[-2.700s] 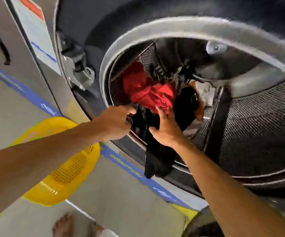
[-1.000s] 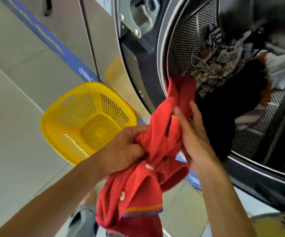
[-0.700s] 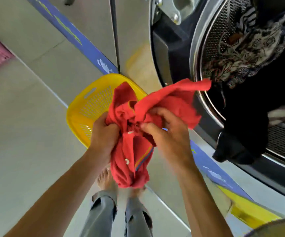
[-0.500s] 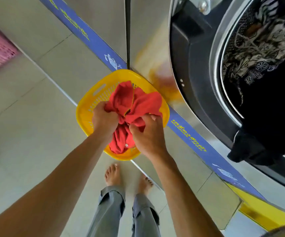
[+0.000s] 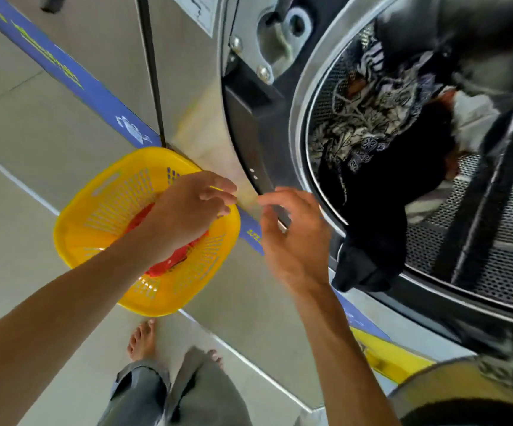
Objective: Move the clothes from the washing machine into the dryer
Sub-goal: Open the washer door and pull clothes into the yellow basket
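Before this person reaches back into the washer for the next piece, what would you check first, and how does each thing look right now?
1. Left hand free: ok, fingers loosely curled, nothing held.
2. Right hand free: ok, fingers relaxed, empty.
3. Red garment lies inside the yellow basket: ok.
4. Basket has room for more: ok, much bare mesh shows.
5. Next piece within reach: ok, the black garment hangs over the washing machine's door rim.
6. Black garment free of the patterned cloth behind it: cannot tell.
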`<action>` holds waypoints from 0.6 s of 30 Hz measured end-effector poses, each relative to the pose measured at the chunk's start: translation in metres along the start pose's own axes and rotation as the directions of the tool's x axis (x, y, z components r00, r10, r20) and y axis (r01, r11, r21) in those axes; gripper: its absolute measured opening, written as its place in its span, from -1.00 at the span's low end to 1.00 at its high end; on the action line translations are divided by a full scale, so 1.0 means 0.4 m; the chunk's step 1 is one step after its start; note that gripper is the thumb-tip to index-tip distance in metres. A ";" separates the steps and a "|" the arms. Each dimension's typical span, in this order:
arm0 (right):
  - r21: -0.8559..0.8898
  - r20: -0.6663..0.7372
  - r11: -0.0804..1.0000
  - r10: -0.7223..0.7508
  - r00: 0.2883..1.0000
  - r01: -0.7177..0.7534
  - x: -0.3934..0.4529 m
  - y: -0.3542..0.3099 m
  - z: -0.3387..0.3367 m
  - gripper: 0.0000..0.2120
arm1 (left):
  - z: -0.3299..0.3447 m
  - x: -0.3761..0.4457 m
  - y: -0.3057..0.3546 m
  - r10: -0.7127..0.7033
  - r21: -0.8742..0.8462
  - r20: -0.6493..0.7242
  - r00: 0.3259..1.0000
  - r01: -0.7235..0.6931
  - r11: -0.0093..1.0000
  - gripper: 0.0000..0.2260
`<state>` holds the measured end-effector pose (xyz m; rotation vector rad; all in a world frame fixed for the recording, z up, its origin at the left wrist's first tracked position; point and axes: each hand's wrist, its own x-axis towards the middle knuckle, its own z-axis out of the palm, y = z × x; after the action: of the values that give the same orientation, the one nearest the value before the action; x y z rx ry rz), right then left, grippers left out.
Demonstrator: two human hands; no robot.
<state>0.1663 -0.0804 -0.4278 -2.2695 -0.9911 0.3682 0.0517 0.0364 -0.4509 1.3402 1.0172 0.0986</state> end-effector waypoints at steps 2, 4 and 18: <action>-0.004 -0.069 1.000 0.025 0.997 -0.025 0.044 0.014 -0.062 -0.79 | 0.032 0.009 0.055 0.050 -0.095 0.041 0.998 -0.046 0.994 -0.71; -0.017 -0.128 0.997 0.068 0.989 -0.070 0.108 0.042 -0.112 -0.77 | 0.081 0.018 0.094 0.089 -0.140 0.091 0.992 -0.076 0.987 -0.69; -0.480 0.316 0.818 0.498 0.808 -0.316 0.406 0.385 -0.055 -0.12 | 0.212 0.049 0.107 0.049 -0.095 0.111 0.993 -0.038 0.995 -0.67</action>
<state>0.3729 -0.0508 -0.5110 -2.8759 -0.8095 0.9716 0.1389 -0.0032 -0.4356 1.2695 0.8783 0.1006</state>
